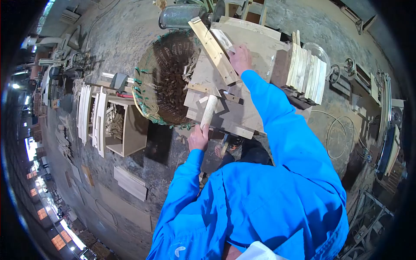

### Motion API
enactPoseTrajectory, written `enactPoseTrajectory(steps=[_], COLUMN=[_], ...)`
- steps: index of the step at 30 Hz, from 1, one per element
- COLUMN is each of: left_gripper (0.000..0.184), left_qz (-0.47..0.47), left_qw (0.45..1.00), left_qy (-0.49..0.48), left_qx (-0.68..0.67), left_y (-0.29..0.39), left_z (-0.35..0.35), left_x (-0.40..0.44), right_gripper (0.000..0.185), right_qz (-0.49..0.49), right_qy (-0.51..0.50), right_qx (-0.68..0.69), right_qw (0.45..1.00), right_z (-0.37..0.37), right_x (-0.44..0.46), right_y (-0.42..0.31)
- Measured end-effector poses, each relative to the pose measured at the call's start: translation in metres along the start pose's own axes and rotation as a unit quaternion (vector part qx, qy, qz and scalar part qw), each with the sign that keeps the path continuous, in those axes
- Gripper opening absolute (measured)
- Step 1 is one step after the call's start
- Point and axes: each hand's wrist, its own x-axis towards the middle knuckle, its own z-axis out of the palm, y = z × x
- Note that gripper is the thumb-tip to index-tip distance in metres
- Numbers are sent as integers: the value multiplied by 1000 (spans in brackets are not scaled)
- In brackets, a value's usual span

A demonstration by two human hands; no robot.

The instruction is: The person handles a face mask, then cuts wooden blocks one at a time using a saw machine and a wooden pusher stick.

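Observation:
My left hand (198, 138) is closed round the near end of a pale wooden strip (209, 112), at the front edge of a wooden worktable (255, 60). The strip's far end lies by a small wooden block with a pointed corner (204, 89). Farther off, my right hand (241, 60) has its fingers closed at the end of a short light wooden piece (222, 40). Beside that piece, a long wooden bar (213, 51) with dark holes runs diagonally across the tabletop.
Left of the table stands a large woven basket (145, 93) holding wood offcuts. Stacked wooden strips (307, 71) sit at the table's right. A motor (182, 17) is behind. An open wooden box (135, 130) with scraps and upright strips stands left; boards (130, 183) lie on the floor.

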Motion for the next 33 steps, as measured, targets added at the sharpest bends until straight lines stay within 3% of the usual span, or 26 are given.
enactPoseTrajectory(steps=[5, 7, 10, 17, 19, 33], left_gripper=[60, 60, 57, 56, 56, 52], left_qz=[-9, -17, -5, 3, 3, 6], left_qw=[1000, 1000, 1000, 1000, 1000, 1000], left_qy=[-7, -14, -1, -2, -5, 8], left_qx=[-8, -14, -7, -15, -17, -5], left_y=[-9, -23, -28, -29, -27, -20], left_z=[-5, -5, -8, -7, -9, 1], left_x=[-15, -26, -42, -40, -40, -23], right_gripper=[33, 32, 33, 33, 31, 22], right_qz=[72, 116, 71, 69, 13, 17], right_qy=[-4, -89, -29, -55, -3, -24], right_qx=[23, 70, 71, 88, 88, 90], right_qw=[997, 987, 995, 992, 996, 996], right_z=[13, 16, 33, 49, 71, 52], right_x=[-5, -12, -12, 18, 30, 56], right_y=[-4, -9, -12, -16, -5, -15])
